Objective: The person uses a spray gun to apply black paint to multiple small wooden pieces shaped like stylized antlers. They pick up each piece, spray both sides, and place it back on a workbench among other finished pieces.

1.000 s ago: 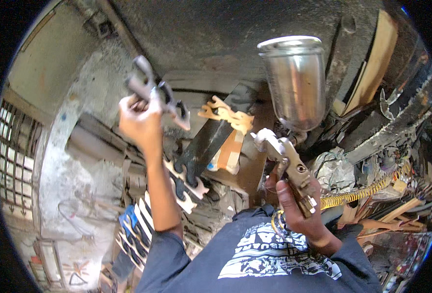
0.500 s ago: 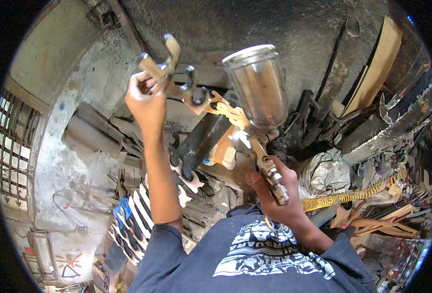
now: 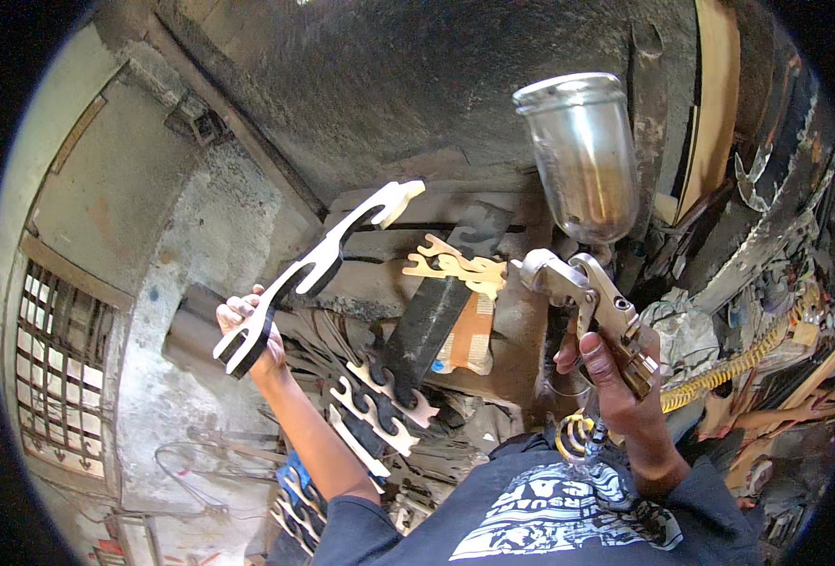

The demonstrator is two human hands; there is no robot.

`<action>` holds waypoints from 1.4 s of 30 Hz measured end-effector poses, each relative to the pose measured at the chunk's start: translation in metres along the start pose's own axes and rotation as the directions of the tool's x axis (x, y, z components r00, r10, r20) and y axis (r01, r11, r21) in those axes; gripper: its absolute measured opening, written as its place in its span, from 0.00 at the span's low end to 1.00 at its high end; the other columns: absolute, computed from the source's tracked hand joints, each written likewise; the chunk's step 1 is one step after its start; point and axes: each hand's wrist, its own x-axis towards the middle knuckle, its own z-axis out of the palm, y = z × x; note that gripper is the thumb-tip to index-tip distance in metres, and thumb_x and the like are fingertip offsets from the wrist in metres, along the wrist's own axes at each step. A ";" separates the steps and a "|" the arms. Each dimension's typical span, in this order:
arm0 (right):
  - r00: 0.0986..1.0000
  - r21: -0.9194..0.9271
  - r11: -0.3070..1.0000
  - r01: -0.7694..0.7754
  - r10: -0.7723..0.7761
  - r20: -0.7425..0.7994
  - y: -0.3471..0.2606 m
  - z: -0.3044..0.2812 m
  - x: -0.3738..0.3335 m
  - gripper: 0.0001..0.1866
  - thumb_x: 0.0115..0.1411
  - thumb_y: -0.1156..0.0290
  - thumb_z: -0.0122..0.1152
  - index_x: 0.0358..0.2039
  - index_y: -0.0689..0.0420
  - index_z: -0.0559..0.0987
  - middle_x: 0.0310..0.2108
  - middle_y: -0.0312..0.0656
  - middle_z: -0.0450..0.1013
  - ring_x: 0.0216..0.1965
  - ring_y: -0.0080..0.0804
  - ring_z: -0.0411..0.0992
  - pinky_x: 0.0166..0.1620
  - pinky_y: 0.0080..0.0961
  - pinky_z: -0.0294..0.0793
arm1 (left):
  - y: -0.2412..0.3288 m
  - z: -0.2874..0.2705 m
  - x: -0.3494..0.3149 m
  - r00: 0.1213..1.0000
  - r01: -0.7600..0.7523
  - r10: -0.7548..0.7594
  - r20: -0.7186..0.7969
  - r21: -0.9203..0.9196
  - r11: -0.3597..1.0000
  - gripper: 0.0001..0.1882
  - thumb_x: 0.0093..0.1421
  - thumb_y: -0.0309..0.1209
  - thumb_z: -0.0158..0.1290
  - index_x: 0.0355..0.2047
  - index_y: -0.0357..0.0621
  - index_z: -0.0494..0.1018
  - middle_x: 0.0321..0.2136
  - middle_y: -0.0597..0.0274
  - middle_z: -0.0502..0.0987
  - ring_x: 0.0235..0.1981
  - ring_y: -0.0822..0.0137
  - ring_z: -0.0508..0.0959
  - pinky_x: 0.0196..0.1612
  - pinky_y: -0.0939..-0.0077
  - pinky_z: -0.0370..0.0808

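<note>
My left hand, fingers closed, grips one end of a long wavy wooden cutout. It slants up to the right, its broad face pale and its edges black. In my right hand is a metal spray gun, held by the handle with the nozzle pointing left toward the cutout. A silver cup stands on top of the gun, brownish lower down. The nozzle and the cutout are apart. Between my hands, a pile of bare wooden cutouts lies on a dark board.
Several dark-edged cutouts lie below the board, near my left arm. More rest on something blue. A yellow coiled hose runs rightward from behind my right hand. A barred window is at left; planks lean at right.
The cutout in my left hand has turned from a foreshortened view to show its long pale face, and the hand is lower. The spray gun has shifted right. My view has moved too.
</note>
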 end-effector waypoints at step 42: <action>0.940 -0.220 0.915 0.340 -0.327 0.093 -0.041 -0.033 0.000 0.09 0.59 0.73 0.61 0.37 0.62 0.74 0.23 0.41 0.73 0.23 0.27 0.74 0.26 0.22 0.69 | -0.139 0.198 -0.127 0.077 -0.398 -0.993 0.085 -0.911 -0.109 0.06 0.53 0.23 0.61 0.30 0.33 0.78 0.28 0.55 0.78 0.31 0.64 0.76 0.36 0.74 0.83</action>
